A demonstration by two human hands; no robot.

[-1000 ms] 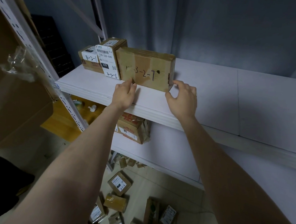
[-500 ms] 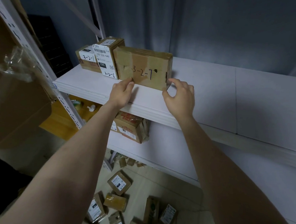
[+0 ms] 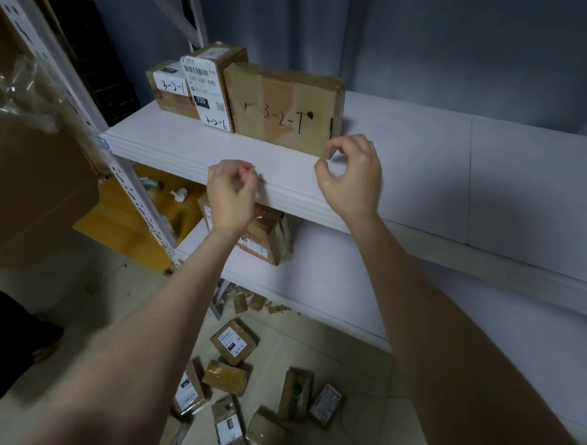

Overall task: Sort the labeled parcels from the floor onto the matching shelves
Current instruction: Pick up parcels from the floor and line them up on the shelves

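Note:
A brown parcel marked 3-2-7 (image 3: 284, 109) stands on the upper white shelf (image 3: 424, 168), pressed against a parcel marked 3-2-6 (image 3: 207, 88) and a smaller one marked 3-2-1 (image 3: 170, 90). My left hand (image 3: 232, 192) hovers at the shelf's front edge, fingers curled, holding nothing. At the 3-2-7 parcel's lower right corner my right hand (image 3: 350, 177) has thumb and forefinger curled into a ring, its fingertips right at the corner, and grips nothing. Several labeled parcels (image 3: 235, 341) lie on the floor below.
A taped parcel (image 3: 267, 234) sits on the lower shelf (image 3: 316, 274) under my left hand. The perforated shelf upright (image 3: 87, 109) runs down the left side. A large cardboard box (image 3: 32, 191) with crumpled plastic fills the left foreground. The upper shelf stretches bare to the right.
Both hands have let go of the 3-2-7 parcel and drawn back toward the shelf's front edge, the fingers curling in. The parcel stays standing where it was.

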